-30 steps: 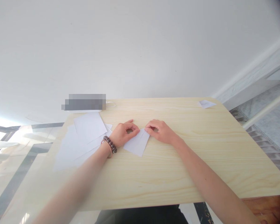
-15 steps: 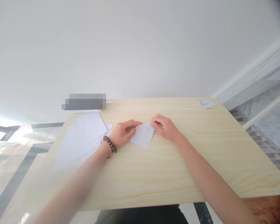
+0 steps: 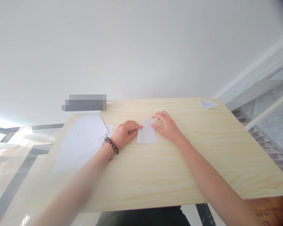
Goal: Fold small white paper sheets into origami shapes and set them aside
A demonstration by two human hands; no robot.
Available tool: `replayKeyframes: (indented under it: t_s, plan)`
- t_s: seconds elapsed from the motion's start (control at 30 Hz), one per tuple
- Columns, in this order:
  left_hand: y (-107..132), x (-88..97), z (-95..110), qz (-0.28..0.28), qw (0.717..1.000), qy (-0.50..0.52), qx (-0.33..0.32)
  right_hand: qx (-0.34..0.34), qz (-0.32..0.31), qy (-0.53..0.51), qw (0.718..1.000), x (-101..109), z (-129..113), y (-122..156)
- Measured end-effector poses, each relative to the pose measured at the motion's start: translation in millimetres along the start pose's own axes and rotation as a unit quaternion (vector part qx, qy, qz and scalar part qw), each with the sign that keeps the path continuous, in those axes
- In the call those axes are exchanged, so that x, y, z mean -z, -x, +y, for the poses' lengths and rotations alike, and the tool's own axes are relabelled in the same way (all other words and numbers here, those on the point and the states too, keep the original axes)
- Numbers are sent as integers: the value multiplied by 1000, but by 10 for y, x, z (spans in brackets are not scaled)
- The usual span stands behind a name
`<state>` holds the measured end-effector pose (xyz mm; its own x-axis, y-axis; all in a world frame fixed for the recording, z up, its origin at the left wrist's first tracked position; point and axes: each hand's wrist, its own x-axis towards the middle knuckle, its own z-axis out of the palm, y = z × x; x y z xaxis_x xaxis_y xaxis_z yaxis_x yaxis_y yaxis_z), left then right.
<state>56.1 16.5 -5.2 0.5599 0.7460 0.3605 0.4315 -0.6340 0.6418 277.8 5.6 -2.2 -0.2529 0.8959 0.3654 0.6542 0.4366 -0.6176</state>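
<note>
A small folded sheet of white paper [image 3: 147, 137] lies near the middle of the wooden table, its straight edge toward me and a flap with creases at its far end. My left hand [image 3: 126, 132], with a beaded bracelet at the wrist, pinches the paper's left edge between thumb and fingers. On the other side, my right hand [image 3: 165, 125] is open, thumb and fingers apart around the upper right corner. Its fingertips are very near the paper; whether they touch it I cannot tell.
Several loose white sheets [image 3: 89, 128] overlap at the table's left. Behind them stands a blurred-out grey object [image 3: 86, 103] with a white cord. A folded white paper piece [image 3: 208, 104] lies at the far right corner. A white wall [image 3: 141, 56] rises behind the table [image 3: 141, 182].
The folded paper has turned, so its near edge now lies level toward me. My right hand has let go of the corner and its fingers have spread. The left hand has closed on the paper's edge.
</note>
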Motion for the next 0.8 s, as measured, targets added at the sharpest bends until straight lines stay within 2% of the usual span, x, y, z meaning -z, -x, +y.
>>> replayKeyframes:
  t_s: [0.17,0.33,0.47,0.6,0.8]
  plan:
    - [4,-26,-40,25,997,-64,-40,63,-49,23,997,17,-60,1]
    - [22,-7,-42,13,992,-125,-21,99,-95,17,990,14,-116,0]
    - [37,-7,-14,2,985,-171,-12,101,-86,48,990,-14,-123,0]
    - [46,-31,9,7,979,-202,-36,96,-77,86,989,7,-125,-3]
    - [37,-41,22,0,972,-234,-34,97,-89,39,991,26,-113,22]
